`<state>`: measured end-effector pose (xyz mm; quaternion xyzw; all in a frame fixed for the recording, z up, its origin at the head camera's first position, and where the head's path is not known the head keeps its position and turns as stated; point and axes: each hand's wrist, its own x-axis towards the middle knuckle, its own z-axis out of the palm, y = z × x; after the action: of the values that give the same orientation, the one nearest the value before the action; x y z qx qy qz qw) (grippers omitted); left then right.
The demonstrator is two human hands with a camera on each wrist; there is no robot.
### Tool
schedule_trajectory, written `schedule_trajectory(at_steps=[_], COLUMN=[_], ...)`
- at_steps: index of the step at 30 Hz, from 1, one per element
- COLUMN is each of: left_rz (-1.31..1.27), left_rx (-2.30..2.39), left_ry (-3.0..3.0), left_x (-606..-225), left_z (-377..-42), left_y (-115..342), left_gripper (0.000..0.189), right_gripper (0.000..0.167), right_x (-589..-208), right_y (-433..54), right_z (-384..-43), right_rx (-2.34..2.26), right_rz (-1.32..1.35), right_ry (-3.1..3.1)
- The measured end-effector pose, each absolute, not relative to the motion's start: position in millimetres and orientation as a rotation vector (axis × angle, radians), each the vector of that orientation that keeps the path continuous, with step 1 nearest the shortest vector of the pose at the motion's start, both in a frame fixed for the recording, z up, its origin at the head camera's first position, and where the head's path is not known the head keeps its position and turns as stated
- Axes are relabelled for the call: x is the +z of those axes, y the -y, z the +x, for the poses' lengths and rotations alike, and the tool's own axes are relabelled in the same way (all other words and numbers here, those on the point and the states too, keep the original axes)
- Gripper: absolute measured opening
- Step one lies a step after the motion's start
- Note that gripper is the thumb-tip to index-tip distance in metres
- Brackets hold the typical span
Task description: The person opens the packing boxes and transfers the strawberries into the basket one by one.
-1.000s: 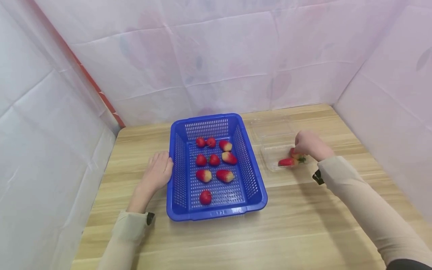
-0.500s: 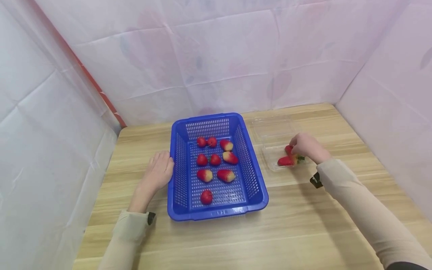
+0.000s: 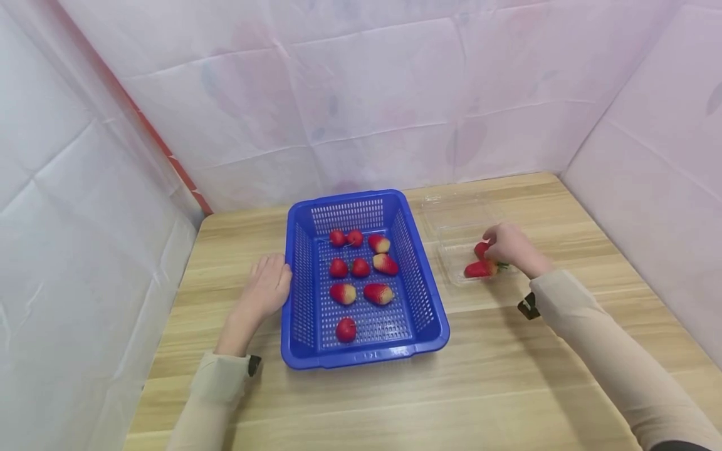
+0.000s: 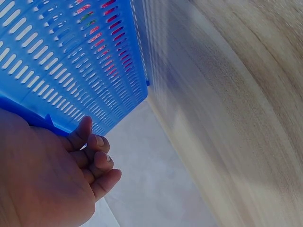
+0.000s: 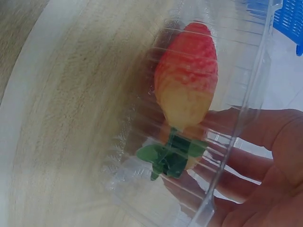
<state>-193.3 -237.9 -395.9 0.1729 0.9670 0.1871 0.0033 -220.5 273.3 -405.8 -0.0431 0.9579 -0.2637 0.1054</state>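
Observation:
A blue perforated plastic basket [image 3: 365,357] holds several red fruits, including cherries [image 3: 346,329] and red-and-cream strawberries [image 3: 378,294]. My left hand [image 3: 265,285] grips its left rim; in the left wrist view the fingers [image 4: 102,161] curl beside that rim. At the right lies an opened clear plastic box [image 3: 451,280]. A strawberry [image 3: 478,269] with a yellow end and green leaves lies along its near side. Just behind it, my right hand [image 3: 513,248] pinches a second strawberry [image 3: 481,250], partly covered by the fingers. The right wrist view shows the near strawberry [image 5: 189,75] through the box wall.
The clear box's lid [image 3: 455,210] lies folded back behind it. Wood-grain tabletop [image 3: 361,407] surrounds the basket and box. Pale fabric walls [image 3: 383,94] stand at the back and both sides.
My right hand has shifted slightly left inside the clear box, and the strawberry at its fingers now shows further left. My left hand has stayed at the basket's rim.

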Motion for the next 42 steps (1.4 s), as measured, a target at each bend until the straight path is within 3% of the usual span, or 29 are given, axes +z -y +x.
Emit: schedule_trajectory(at_steps=[5,11,17,29,42], left_rz=[0.556,0.54,0.531,0.548,0.543], left_rx=[0.6,0.61,0.608,0.601,0.622], left_ry=[-3.018,-3.029,-3.025,-3.045,-3.037], left_x=[-397.5,-396.1,-393.9,-395.1,-392.0], left_z=[-195.7,-195.5,-194.1,-192.8,-190.2], left_y=[235.0,234.7,235.6,236.3,236.4], left_gripper=[0.027,0.025,0.025,0.025,0.025], right_gripper=[0.034,0.04,0.035,0.029,0.025], right_x=[-403.9,-394.1,-373.7,-320.5,-302.7], right_y=[-277.7,-275.1,-262.5,-215.8,-145.0], right_z=[-217.5,-220.0,-217.5,-190.9,-160.9], right_rx=[-0.831,-0.874,-0.887,-0.847,-0.942], right_rz=[-0.08,-0.105,-0.13,-0.254,-0.515], right_ry=[-2.83,-2.888,-2.95,-2.982,-2.845])
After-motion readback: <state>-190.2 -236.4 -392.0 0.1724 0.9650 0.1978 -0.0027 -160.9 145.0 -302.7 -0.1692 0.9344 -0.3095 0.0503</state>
